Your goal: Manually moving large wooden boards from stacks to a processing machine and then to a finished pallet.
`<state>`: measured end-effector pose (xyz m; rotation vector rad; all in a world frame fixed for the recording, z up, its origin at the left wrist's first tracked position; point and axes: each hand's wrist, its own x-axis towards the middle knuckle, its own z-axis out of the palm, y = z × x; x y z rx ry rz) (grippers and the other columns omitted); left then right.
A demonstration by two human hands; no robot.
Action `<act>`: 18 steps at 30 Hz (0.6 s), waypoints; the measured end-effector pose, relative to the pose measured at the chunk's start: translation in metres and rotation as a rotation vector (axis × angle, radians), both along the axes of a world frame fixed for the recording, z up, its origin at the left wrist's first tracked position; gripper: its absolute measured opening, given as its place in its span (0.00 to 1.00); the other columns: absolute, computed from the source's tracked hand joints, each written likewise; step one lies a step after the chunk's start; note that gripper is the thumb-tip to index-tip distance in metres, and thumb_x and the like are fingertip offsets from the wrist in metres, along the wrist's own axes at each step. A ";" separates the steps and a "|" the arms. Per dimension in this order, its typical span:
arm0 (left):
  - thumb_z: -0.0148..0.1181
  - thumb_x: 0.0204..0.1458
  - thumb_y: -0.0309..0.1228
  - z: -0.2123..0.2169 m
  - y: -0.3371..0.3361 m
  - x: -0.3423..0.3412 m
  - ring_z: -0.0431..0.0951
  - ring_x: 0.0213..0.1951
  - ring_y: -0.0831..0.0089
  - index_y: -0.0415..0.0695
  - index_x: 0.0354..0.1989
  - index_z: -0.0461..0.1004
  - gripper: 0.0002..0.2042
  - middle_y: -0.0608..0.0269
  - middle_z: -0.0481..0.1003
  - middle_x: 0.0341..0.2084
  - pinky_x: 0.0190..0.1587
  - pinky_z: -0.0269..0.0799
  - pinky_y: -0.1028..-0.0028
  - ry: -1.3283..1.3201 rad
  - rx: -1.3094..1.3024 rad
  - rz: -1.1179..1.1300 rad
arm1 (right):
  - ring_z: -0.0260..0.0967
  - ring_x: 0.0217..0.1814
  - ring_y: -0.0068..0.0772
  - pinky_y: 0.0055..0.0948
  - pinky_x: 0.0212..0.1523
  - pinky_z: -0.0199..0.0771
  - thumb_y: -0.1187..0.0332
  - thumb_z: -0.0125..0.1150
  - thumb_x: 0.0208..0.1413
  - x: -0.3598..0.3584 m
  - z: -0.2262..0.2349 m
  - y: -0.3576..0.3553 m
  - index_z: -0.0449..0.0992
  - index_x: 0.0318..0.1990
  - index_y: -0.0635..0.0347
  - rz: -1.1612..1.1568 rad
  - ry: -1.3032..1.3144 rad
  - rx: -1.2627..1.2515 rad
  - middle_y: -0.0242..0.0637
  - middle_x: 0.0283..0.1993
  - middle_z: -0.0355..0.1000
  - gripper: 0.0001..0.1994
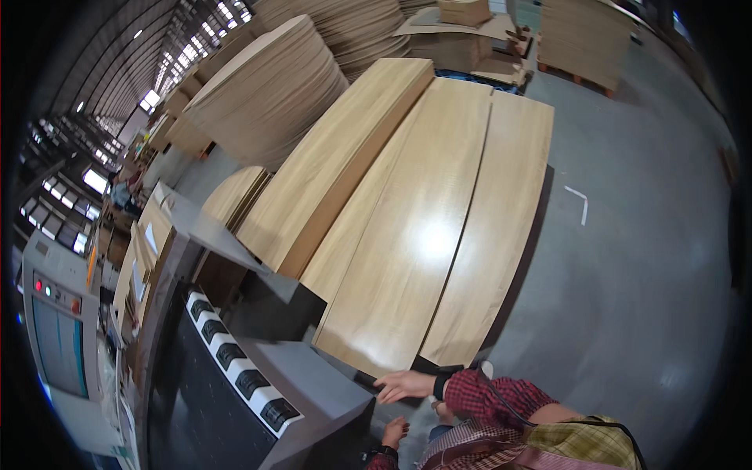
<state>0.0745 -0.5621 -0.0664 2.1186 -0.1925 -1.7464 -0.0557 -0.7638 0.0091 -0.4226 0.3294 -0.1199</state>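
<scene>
My right hand (405,385) reaches out from a red plaid sleeve, a black band at its wrist. Its fingers are stretched out beside the near end of a wide wood-grain panel (415,227); whether they touch it I cannot tell. Lower down, my left hand (395,432) is small in view, fingers loosely bent and apart, with nothing seen in it. A narrower panel (497,227) lies along the wide one's right side, a dark gap between them. To the left, a thicker stack of panels (345,157) stands higher.
A machine bed (211,399) with a row of black rollers (229,356) lies at left. Beyond it stands a control cabinet (59,337) with a screen. Tall stacks of boards (258,86) rise behind the panels. Grey floor (627,258) stretches along the right.
</scene>
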 end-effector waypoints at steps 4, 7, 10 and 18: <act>0.48 0.51 0.37 -0.016 0.019 -0.010 0.74 0.29 0.73 0.46 0.44 0.69 0.14 0.63 0.74 0.29 0.30 0.69 0.72 0.056 -0.122 0.038 | 0.71 0.38 0.29 0.22 0.38 0.72 0.59 0.41 0.60 -0.002 0.042 0.032 0.62 0.53 0.63 0.198 -0.041 -0.150 0.46 0.39 0.71 0.19; 0.48 0.52 0.38 -0.033 0.007 -0.010 0.74 0.28 0.75 0.45 0.44 0.68 0.15 0.63 0.74 0.28 0.29 0.68 0.77 0.329 -0.282 0.310 | 0.72 0.31 0.26 0.20 0.32 0.73 0.59 0.44 0.59 -0.038 0.016 0.063 0.68 0.48 0.62 0.136 0.127 -0.003 0.42 0.38 0.72 0.17; 0.48 0.53 0.37 0.013 -0.054 -0.050 0.73 0.26 0.77 0.43 0.46 0.68 0.16 0.63 0.74 0.28 0.27 0.67 0.79 0.030 -0.154 -0.005 | 0.70 0.26 0.25 0.19 0.30 0.73 0.64 0.49 0.56 -0.118 -0.064 0.075 0.70 0.33 0.62 0.110 0.325 0.129 0.32 0.23 0.66 0.10; 0.47 0.52 0.34 -0.011 -0.050 -0.066 0.74 0.24 0.75 0.39 0.41 0.71 0.13 0.63 0.72 0.21 0.25 0.69 0.78 0.018 -0.294 -0.034 | 0.71 0.25 0.38 0.32 0.25 0.73 0.72 0.46 0.53 -0.308 -0.139 0.042 0.64 0.41 0.65 -0.233 0.918 0.064 0.47 0.28 0.71 0.09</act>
